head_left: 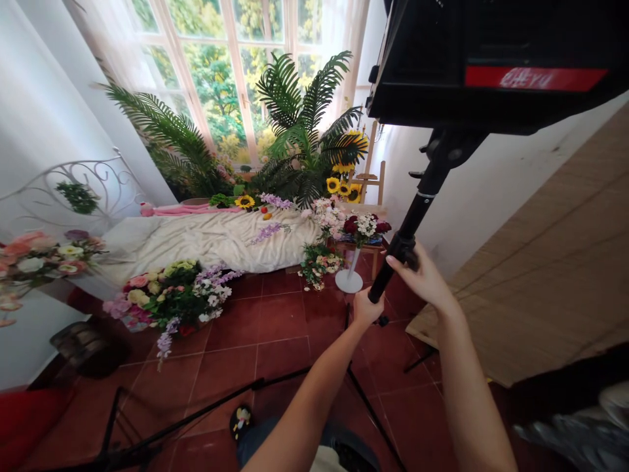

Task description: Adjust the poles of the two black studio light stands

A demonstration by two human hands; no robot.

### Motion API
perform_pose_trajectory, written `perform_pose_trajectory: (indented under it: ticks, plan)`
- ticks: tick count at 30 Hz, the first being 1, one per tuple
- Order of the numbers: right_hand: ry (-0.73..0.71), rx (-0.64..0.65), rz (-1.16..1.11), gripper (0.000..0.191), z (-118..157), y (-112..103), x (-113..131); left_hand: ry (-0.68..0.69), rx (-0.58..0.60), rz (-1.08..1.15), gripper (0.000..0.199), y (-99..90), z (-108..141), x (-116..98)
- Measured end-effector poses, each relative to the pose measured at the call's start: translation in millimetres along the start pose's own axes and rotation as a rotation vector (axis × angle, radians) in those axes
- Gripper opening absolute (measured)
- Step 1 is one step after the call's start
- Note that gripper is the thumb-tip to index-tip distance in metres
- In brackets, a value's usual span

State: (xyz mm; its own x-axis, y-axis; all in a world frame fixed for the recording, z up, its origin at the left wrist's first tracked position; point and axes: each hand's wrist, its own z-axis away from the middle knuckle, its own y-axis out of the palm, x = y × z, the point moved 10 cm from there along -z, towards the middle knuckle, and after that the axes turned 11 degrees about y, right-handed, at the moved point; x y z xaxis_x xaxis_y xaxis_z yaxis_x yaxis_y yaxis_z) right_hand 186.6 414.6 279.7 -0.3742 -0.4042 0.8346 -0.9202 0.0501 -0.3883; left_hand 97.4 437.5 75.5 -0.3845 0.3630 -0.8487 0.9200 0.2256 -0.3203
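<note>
The black pole, smooth and tubular, slants above the tiles, rising to a boxy black unit with a glossy red band. My left hand is clamped round its lower part; my right hand is clasped about the knobbed collar just above. From my remote post I see thin black bars crossing the red, matte tiles near a shoe, and a flat wooden board at the right. Beyond lie a bed in creased cream cloth, a curled-metal headboard and feathery palms. At the left stands a rounded dark barrel; I cannot see its contents.
</note>
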Motion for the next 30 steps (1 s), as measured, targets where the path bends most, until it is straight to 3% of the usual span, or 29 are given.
perform_pose_trajectory:
  ticks: [5,8,11,18,30]
  plan:
    - [0.145,-0.067,0.011,0.036,74,-5,-59,-0.009,0.001,0.029,0.036,0.2,0,-1]
    - [0.206,-0.068,0.085,0.027,115,1,-92,-0.027,-0.002,0.03,0.034,0.2,1,0]
    - [0.216,-0.055,0.151,0.031,140,15,-112,-0.029,0.009,0.017,0.035,2.5,1,1]
    - [0.215,0.001,0.208,0.047,151,52,-133,-0.028,0.022,-0.01,0.035,7.2,0,3]
    - [0.389,-0.074,0.057,0.038,147,48,-152,-0.057,0.02,0.044,0.033,7.7,0,6]
